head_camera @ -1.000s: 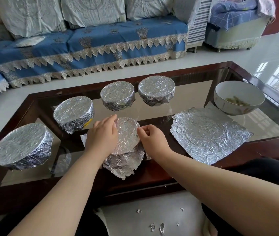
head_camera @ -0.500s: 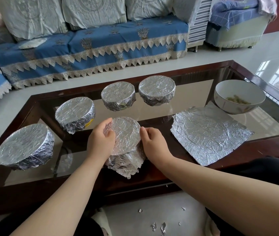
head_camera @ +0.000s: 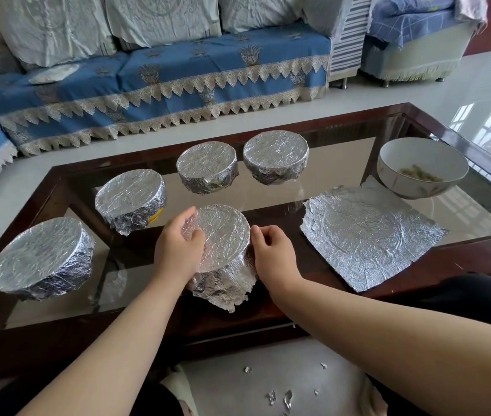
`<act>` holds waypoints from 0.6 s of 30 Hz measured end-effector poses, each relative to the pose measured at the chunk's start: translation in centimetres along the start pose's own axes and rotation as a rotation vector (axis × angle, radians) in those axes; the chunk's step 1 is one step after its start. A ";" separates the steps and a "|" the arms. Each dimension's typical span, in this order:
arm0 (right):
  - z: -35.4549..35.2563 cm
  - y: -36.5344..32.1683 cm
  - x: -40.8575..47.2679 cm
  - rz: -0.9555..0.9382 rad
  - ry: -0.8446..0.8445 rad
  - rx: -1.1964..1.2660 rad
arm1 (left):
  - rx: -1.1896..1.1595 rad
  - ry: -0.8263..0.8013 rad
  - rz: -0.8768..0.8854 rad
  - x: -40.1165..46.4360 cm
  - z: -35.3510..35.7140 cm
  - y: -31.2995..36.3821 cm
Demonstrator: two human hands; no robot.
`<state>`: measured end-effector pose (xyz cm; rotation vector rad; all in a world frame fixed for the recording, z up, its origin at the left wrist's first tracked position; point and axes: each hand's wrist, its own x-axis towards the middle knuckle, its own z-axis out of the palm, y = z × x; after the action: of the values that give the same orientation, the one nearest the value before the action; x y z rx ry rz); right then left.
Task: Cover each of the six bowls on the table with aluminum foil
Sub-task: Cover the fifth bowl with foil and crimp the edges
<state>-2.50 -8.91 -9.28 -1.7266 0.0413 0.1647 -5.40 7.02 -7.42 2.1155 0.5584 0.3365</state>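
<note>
While both hands worked on the foil-wrapped round bowl (head_camera: 223, 235) at the near middle of the dark wooden, glass-topped worktop (head_camera: 463, 256), the step in hand seemed to be the folding of the foil skirt down around the rim. The left hand (head_camera: 178, 250) cupped the left side of this bowl, with its thumb curled over the foil edge on top. The right hand (head_camera: 271, 250) pinched the foil at the right side of the rim with bent fingers. To do this step well, I judged that the hands should press the foil tight under the rim, going around little by little, because a loose crumpled flap (head_camera: 226, 292) hung down on the near side and reached over the wooden border of the worktop.

Four other foil-covered bowls stood to the left and behind: one at the near left (head_camera: 40, 259), one further in (head_camera: 130, 199), and two at the far middle (head_camera: 206, 163) (head_camera: 275, 156). The white ceramic bowl with greenish food inside (head_camera: 422, 166) stood uncovered at the far right, and a flat crinkled sheet of aluminium foil (head_camera: 367, 235) lay just near of it, touching or almost touching its base.

The bowl in hand was close to the near edge, so a hard push toward the person could slide it off. Open glass remained between it and the flat sheet.
</note>
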 end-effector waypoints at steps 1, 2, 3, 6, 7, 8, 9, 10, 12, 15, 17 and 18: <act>0.0 0.0 0.1 0.010 0.003 0.009 | -0.006 0.001 -0.002 0.1 0.1 0.0; 0.1 0.0 0.1 0.016 0.009 0.012 | -0.010 0.001 -0.003 0.1 0.2 -0.1; 0.1 -0.1 0.2 0.020 0.014 0.015 | -0.011 0.003 -0.005 0.1 0.2 -0.1; 0.2 -0.2 0.3 0.038 0.020 0.035 | -0.003 0.002 -0.011 0.1 0.2 -0.1; 0.3 -0.3 0.3 0.047 0.019 0.038 | 0.001 -0.001 -0.013 0.1 0.2 -0.1; 0.3 -0.3 0.3 0.054 0.019 0.039 | 0.002 -0.003 -0.015 0.1 0.2 -0.1; 0.4 -0.3 0.4 0.059 0.020 0.038 | 0.003 -0.008 -0.014 0.1 0.1 -0.2; 0.4 -0.3 0.5 0.062 0.022 0.034 | 0.002 -0.009 -0.011 0.1 0.1 -0.2; 0.3 -0.4 0.6 0.058 0.020 0.022 | -0.001 -0.007 -0.004 0.1 0.1 -0.2; 0.2 -0.3 0.8 0.051 -0.002 0.005 | 0.000 -0.001 0.003 0.1 0.1 0.0; -0.1 -0.4 1.0 0.058 -0.025 0.010 | 0.003 0.002 0.009 0.0 0.1 0.2; -0.4 -0.6 1.2 0.072 -0.040 0.023 | 0.000 -0.001 0.009 0.0 0.1 0.2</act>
<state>-1.16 -9.08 -8.84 -1.6995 0.0754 0.2511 -5.31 6.85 -7.25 2.1189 0.5483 0.3410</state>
